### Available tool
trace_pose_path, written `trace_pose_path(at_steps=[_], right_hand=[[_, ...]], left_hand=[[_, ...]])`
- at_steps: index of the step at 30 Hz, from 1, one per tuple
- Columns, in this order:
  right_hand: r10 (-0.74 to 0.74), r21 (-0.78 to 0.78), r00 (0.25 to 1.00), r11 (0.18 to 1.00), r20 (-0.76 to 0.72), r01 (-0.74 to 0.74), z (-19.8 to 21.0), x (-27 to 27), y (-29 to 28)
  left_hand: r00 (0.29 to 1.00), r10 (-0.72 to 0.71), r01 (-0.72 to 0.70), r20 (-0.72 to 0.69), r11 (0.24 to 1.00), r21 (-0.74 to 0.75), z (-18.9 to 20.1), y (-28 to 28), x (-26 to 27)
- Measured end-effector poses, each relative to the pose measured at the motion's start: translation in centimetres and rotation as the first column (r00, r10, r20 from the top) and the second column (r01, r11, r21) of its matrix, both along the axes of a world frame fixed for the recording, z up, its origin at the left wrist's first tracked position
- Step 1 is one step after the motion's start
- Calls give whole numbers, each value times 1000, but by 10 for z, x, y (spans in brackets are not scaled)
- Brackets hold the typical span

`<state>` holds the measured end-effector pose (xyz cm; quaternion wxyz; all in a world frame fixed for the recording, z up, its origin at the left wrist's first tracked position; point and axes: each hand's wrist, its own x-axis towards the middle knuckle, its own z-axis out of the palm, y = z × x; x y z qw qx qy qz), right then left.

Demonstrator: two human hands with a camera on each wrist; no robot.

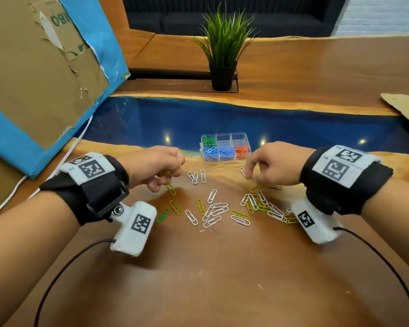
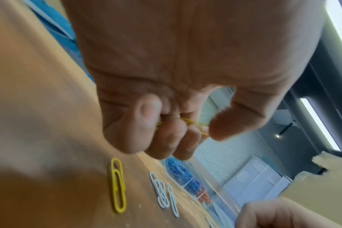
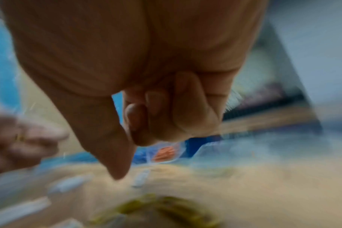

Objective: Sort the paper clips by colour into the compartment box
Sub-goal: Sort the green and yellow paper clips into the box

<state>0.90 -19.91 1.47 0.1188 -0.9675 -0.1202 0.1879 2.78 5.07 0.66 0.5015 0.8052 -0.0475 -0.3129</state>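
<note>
left hand [image 1: 156,168] curled tight, pinching yellow clips [image 2: 193,123]. right hand [image 1: 272,165] curled too, thumb down, nothing visible inside. box [image 1: 226,134] at 12 o'clock from loose pile [image 1: 212,195].

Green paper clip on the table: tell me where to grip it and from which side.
Pinch the green paper clip across its long wires at mid-length, coming straight down from above. It lies flat and slanted on the table, touching nothing else, so a fingertip probably fits each side.

A wooden table [image 1: 222,267] with a blue strip fills the frame. At centre sit a compartment box [image 1: 223,138] and, just below it, scattered paper clips [image 1: 212,195].
</note>
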Motion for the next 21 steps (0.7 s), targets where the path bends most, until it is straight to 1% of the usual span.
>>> trace_pose_path(at_steps=[1,2,4,8,10,11,12,13,14,15,16,18,21], right_hand=[[34,-97,999,995,15,-32,0,-1,1],[47,-161,999,986,17,-44,1,-2,1],[54,-227,998,973,16,-49,1,-1,1],[110,-274,994,956,-2,-106,-4,-1,1],[100,-258,994,960,-46,-109,-7,-1,1],[77,-235,996,968,-54,-87,-9,-1,0],[36,-186,998,981,-58,-47,-8,0,0],[-27,-105,997,994,-70,19,-8,3,-1],[-113,10,989,993,-97,114,-7,7,-1],[-208,137,967,964,-145,228,-5,11,1],[-286,253,937,909,-199,331,-2,15,3],[-390,415,882,779,-266,470,3,24,6],[-471,520,806,616,-358,591,12,40,14]], left_hand=[[1000,-7,7,8,1000,16,1,-1,0],[1000,-9,9,9,1000,29,1,-2,0],[1000,-2,2,-1,999,48,1,-7,1],[1000,22,-21,0,992,124,-7,-17,7],[1000,21,-19,-16,991,136,-8,-23,8],[999,23,-20,-23,991,132,-7,-26,10],[999,29,-25,-28,991,130,-6,-29,11],[999,36,-32,-31,991,129,-5,-32,13],[999,43,-38,-34,991,129,-3,-35,15],[998,45,-41,-34,991,127,-1,-38,17],[998,46,-42,-30,991,127,1,-42,19],[998,59,-58,-4,991,121,6,-52,25],[993,114,-116,30,991,64,16,-73,37]])
